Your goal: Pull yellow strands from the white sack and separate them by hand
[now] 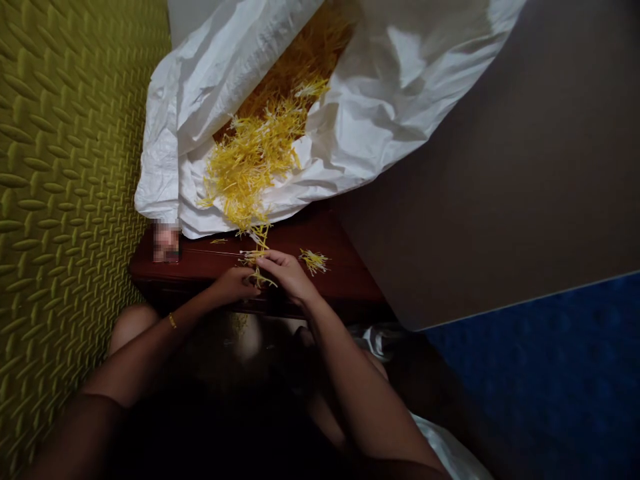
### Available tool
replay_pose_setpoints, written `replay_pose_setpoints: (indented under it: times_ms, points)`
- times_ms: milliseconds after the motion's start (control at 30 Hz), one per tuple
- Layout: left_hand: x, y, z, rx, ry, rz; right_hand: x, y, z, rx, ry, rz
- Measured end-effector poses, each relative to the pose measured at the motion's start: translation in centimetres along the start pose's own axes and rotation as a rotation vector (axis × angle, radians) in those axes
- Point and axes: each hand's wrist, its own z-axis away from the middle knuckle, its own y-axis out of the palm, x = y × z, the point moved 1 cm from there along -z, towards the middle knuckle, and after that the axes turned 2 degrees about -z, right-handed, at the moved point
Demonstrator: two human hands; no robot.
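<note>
Thin yellow strands with white tips, like artificial flower stamens (266, 280), stick out of my left hand (236, 285), whose fingers are closed around their base. My right hand (289, 272) pinches with thumb and fingertips just above, against more white-tipped strands (250, 256). A fine thread (213, 251) runs taut from the left to my fingers. Exactly how the thread passes through my fingers is too small to tell. Right of my hands, a small bunch of the same stamens (314, 261) lies on the dark red wooden surface (345, 273).
An open white sack (370, 127) lies beyond my hands, with a large heap of loose yellow stamens (255, 153) spilling from its mouth. A blurred-out small object (166, 241) sits at the left end. Yellow textured matting (75, 167) rises at left; a grey-brown panel (500, 180) stands at right.
</note>
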Motion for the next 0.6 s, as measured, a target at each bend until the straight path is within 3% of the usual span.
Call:
replay_pose_setpoints:
  times_ms: [133,233,400,600]
  points:
    - [-1.2,-0.8,0.3,0.117,-0.094,0.232,-0.2,-0.4,-0.2,-0.056,-0.097,0.086]
    - [-1.5,-0.8,0.1,0.025,-0.078,0.362,-0.2,-0.4,-0.4,-0.089,-0.158,0.125]
    - [-0.9,0.1,-0.5,-0.074,-0.039,0.451,-0.6,0.2,-0.8,-0.076,-0.106,-0.01]
    - [-0.6,-0.1,-0.3,-0.081,-0.148,0.44,-1.0,-1.3,-1.8,-0.282,-0.108,-0.08]
